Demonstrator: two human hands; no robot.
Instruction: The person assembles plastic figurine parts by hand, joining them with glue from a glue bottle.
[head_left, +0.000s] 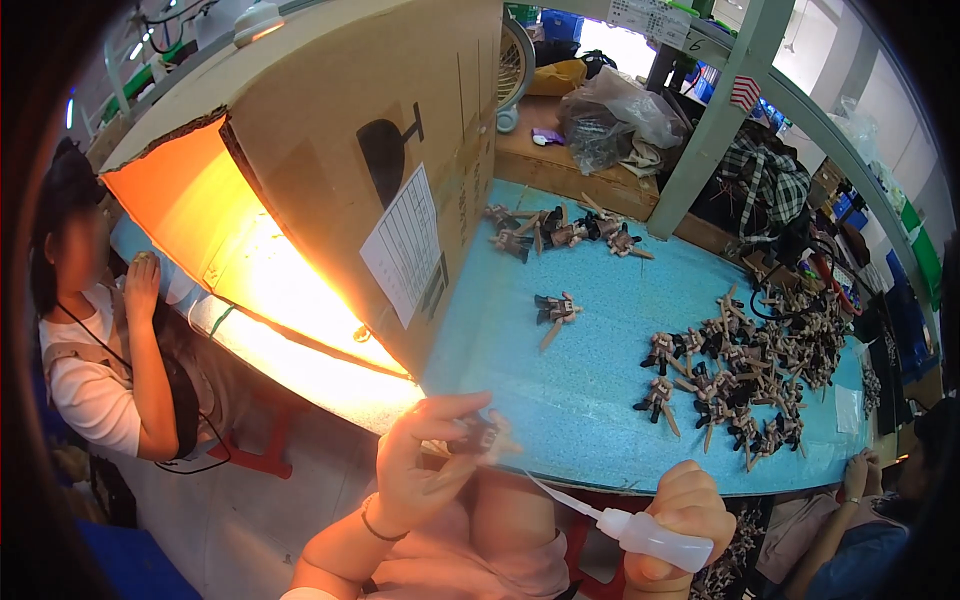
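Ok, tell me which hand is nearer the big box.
Left. The left hand is close by the near corner of the big box, holding a figure; the right hand is well off to its right, holding a bottle.

One cardboard box (340, 180) stands left; one held figure (480, 437) and one squeeze bottle (655, 538) are near; one lone figure (557, 309) lies farther; two co-workers (100, 390) show; figures (740, 370) heaped right overlap beyond counting.
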